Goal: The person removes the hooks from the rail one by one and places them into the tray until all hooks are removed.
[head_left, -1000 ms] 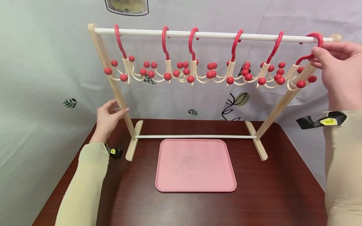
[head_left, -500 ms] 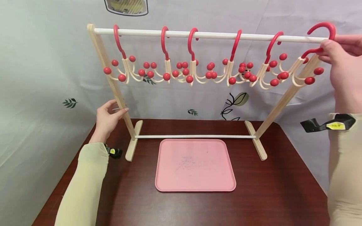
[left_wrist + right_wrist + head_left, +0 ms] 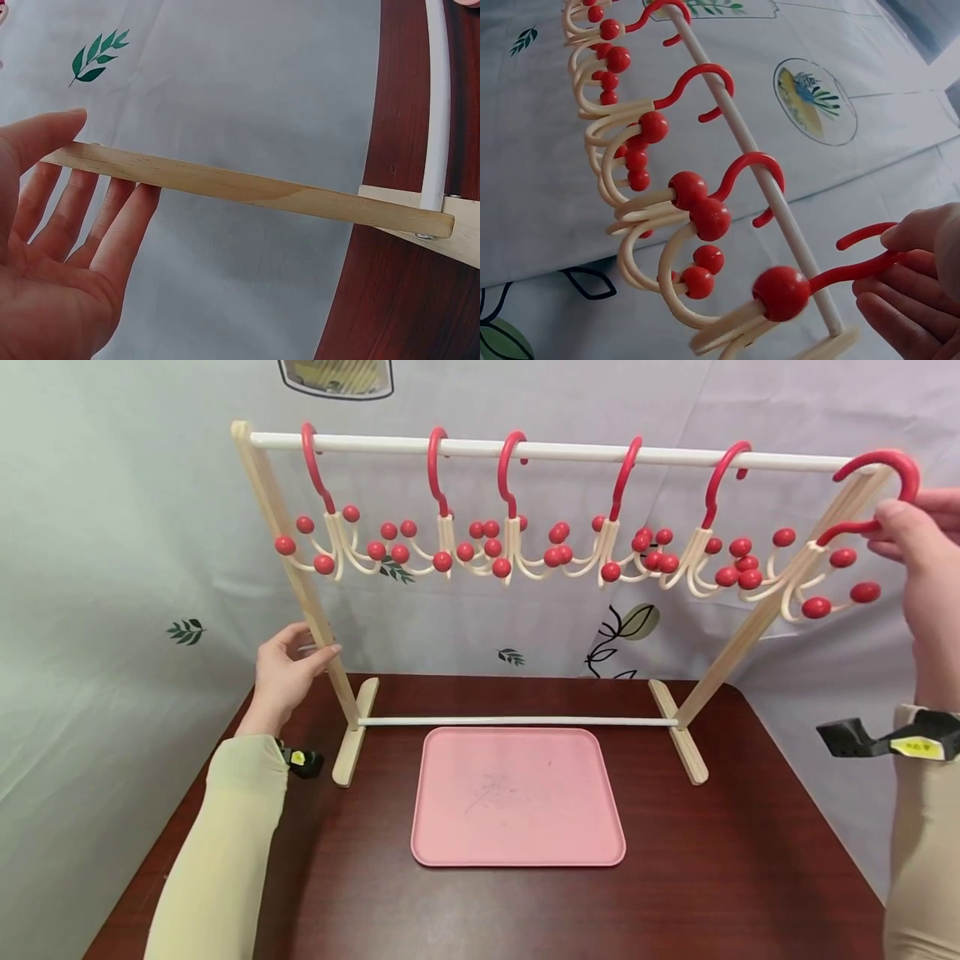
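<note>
The end hanger was at the R end of the white bar, in front of the R post, and it was tilted, w/ its red hook beside the bar and off it, as the right wrist view showed. The R hand held this hook: the grip was narrow, thumb on one side & fingers on the other, approx. where the curve turned into the neck. The wooden arms curved outward & had red balls on their tips; some were v. close to balls of the neighbour, but I could not tell if they touched. Next came five more hangers, all hooked over the bar w/ uneven spacing, e.g. the 2nd & 3rd from L were the closest pair. At the other side, the L hand was on the lower half of the L post: its grip was around the wood, thumb in front & fingers behind. Both posts stood on wooden feet, joined low down by a thin white rod. Just in front of this rod, a pink tray lay flat on the dark red-brown worktop, w/ greyish marks in its middle. Behind everything was a pale cloth w/ leaf prints.
</note>
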Available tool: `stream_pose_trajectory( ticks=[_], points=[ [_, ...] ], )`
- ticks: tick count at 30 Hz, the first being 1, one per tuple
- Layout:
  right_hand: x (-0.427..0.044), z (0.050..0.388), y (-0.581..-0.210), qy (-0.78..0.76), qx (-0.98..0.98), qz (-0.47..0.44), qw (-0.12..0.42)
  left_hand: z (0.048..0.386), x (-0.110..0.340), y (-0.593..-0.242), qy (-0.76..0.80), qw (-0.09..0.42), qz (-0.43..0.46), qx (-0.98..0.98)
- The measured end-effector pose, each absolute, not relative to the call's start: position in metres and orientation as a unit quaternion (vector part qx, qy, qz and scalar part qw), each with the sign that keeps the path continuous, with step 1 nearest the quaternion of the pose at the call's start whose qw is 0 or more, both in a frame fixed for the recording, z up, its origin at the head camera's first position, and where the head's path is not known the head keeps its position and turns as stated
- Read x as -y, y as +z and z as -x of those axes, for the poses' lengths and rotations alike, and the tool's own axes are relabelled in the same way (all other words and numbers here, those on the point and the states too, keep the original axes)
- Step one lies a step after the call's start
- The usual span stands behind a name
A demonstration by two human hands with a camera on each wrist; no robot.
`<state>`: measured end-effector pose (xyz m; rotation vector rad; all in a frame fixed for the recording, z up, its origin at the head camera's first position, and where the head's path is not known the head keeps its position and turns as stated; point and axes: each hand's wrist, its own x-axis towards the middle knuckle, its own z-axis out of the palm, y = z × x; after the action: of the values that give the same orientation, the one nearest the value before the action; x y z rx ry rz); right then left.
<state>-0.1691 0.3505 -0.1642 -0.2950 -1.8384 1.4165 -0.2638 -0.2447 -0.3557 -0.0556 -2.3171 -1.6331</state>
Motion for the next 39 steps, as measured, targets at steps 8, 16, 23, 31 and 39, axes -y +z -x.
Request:
stream_pose_trajectory(
  ticks=[8,16,23,31,39],
  points=[
    [-0.351,0.155,-0.181,0.534,0.726,0.137,0.411,0.265,0.243,-0.354,-0.581,0.149,0.030,0.800],
    [-0.354,0.156,-0.185,0.548,0.712,0.151,0.413,0.266,0.243,-0.353,-0.580,0.149,0.030,0.800],
    [-0.350,0.172,-0.186,0.576,0.700,0.130,0.401,0.265,0.245,-0.355,-0.573,0.148,0.027,0.806],
    [-0.348,0.184,-0.204,0.568,0.722,0.117,0.378,0.265,0.245,-0.358,-0.578,0.137,0.027,0.804],
    [-0.349,0.186,-0.239,0.549,0.761,0.122,0.324,0.264,0.247,-0.355,-0.571,0.138,0.023,0.809]
  ],
)
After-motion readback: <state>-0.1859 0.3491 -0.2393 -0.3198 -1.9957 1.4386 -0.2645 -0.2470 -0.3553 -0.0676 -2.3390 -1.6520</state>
